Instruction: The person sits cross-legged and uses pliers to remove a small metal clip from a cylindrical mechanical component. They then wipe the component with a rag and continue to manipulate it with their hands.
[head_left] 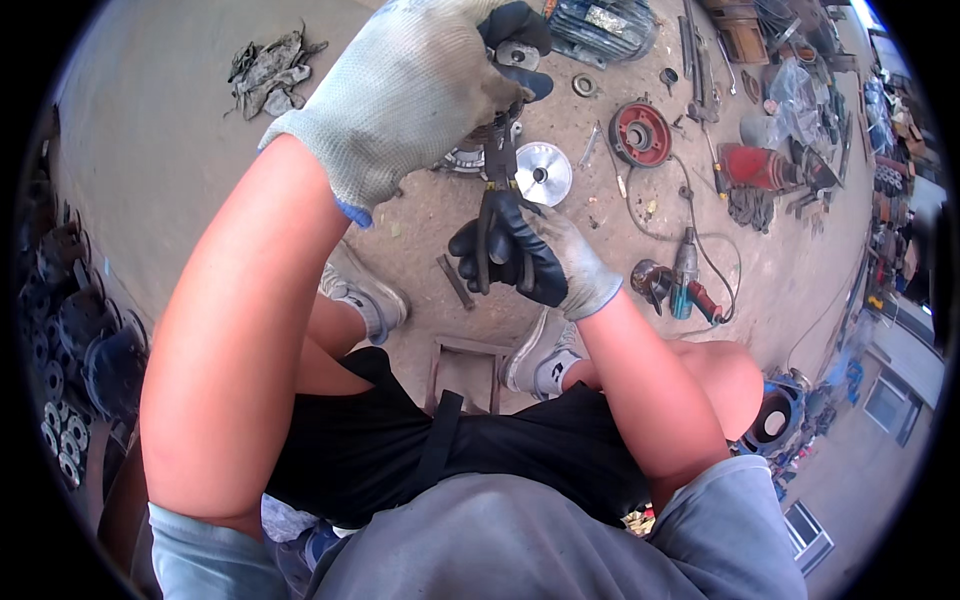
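Saw a rag (270, 75) crumpled on the floor at upper left. Held the left hand (425, 85), gloved, across the top middle, fingers partly curled near a small metal plate (518, 54); could not tell whether gripping it. Pointed the handles of the pliers (499, 165) toward the body, head just beneath the left hand, jaw tips hidden. Closed the right hand (542, 258), gloved too, around those handles. Noticed a silver disc (556, 182) flat just right of the pliers, then a motor (605, 30) near the top, a red wheel (640, 133), a power tool (685, 265) lower down and a red machine (750, 166) farther right.
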